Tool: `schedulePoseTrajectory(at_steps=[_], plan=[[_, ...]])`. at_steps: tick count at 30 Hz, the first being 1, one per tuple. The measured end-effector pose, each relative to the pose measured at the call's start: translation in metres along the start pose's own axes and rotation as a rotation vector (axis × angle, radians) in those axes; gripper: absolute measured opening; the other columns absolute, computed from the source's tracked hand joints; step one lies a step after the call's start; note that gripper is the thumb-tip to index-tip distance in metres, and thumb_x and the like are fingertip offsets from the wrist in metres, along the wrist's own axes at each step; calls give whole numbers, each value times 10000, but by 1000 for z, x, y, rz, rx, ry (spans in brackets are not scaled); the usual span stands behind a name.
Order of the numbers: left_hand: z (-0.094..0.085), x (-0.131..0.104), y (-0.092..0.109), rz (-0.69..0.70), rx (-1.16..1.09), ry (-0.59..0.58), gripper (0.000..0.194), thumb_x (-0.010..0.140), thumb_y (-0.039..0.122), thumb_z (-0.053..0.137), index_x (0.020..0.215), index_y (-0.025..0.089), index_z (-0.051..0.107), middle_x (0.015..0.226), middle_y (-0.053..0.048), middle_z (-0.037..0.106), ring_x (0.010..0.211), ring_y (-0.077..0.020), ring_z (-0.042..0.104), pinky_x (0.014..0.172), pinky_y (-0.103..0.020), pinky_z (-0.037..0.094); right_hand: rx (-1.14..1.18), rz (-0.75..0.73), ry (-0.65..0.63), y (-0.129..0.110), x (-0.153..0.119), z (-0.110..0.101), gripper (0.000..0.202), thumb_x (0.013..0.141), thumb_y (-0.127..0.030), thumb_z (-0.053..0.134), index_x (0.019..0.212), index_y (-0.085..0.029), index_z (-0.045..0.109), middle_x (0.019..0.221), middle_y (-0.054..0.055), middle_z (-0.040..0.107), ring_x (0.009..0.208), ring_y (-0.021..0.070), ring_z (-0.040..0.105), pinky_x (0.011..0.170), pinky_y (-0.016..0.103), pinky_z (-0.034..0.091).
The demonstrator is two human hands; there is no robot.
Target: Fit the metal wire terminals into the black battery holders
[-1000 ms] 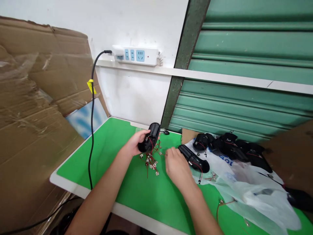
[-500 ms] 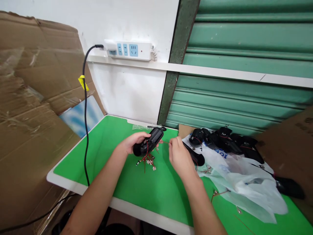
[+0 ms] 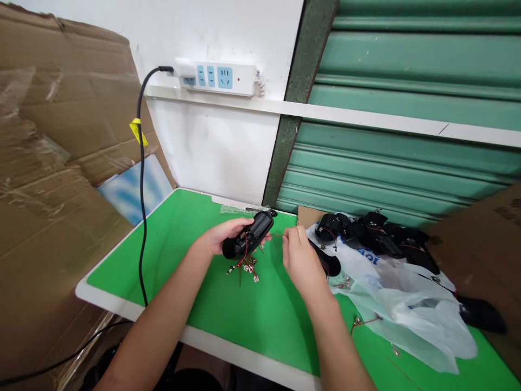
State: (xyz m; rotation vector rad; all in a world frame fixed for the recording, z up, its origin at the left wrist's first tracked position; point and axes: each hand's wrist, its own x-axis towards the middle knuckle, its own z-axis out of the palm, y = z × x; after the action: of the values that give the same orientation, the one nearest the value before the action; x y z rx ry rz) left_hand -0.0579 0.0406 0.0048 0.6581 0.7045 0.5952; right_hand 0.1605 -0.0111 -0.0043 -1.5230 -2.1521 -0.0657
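Note:
My left hand (image 3: 226,234) is closed around a black plastic housing (image 3: 257,228), tilted with its hollow side up. A red wire runs across the housing, and a cluster of small metal contacts on wires (image 3: 248,266) shows just below it, over the green table. To the right, my right hand (image 3: 297,250) pinches the end of a thin reddish wire (image 3: 277,235), stretched level between the two hands. Its other end is hidden at my left fingers. A second black housing (image 3: 329,263) lies just beyond my right hand, partly covered by it.
Several black housings (image 3: 374,233) lie on a white plastic bag (image 3: 407,304) at the right. Loose wired contacts (image 3: 357,321) lie near the bag. A black cable (image 3: 141,217) hangs from the power strip (image 3: 220,77). Cardboard (image 3: 61,163) stands at the left.
The view has shifted slightly. My right hand has moved very little, and both hands keep their hold on the housing and the wire.

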Motion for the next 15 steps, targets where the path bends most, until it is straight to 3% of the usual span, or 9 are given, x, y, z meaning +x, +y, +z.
schedulePoseTrajectory(at_steps=[2,4,6,7,9,11,13,15], plan=[[0,0,-1,12,3,-3,360,938,315,562,1179,96,716,1024,-164,792,828,-225,747,694,-289,566,56,8,102,-2,1,-2,139,995,-201,388,952,-207,520,980,103,565,846,233,576,748,342,469],[1,0,-2,39,5,-30,347,933,327,584,1153,97,723,1005,-159,792,797,-216,744,672,-273,561,161,83,289,-5,1,-3,61,971,-256,454,948,-220,497,1011,117,579,975,268,582,837,392,491],[2,0,-3,81,-1,-59,328,931,344,600,1107,104,735,972,-150,793,767,-206,740,653,-259,558,368,263,436,-7,2,-2,130,943,-351,528,931,-237,465,940,83,579,892,250,601,753,382,522],[2,0,-4,96,-3,-68,321,930,351,603,1089,108,740,949,-144,793,756,-204,738,649,-256,558,522,358,443,-8,2,0,188,924,-401,559,913,-245,454,873,48,569,783,222,599,654,351,524],[3,0,-5,94,6,-86,319,929,363,609,1065,109,745,892,-137,791,728,-202,732,633,-253,553,871,487,314,-10,3,4,278,872,-485,619,886,-249,474,785,0,562,621,171,563,481,285,478],[3,1,-6,58,29,-103,333,927,382,613,1055,104,745,855,-136,787,682,-196,721,598,-249,538,1132,512,135,-12,5,8,339,807,-537,683,863,-231,548,799,10,619,597,157,568,411,251,456],[3,2,-7,34,48,-110,344,925,399,613,1045,104,745,851,-136,787,649,-191,710,569,-247,522,1233,510,48,-14,6,10,371,755,-552,737,831,-207,624,863,44,683,612,153,584,401,237,461],[3,2,-8,31,48,-105,343,917,404,618,1036,107,744,862,-135,790,648,-192,707,571,-253,523,1241,504,40,-14,6,11,375,731,-549,764,793,-192,668,870,62,714,592,143,576,400,232,460]])
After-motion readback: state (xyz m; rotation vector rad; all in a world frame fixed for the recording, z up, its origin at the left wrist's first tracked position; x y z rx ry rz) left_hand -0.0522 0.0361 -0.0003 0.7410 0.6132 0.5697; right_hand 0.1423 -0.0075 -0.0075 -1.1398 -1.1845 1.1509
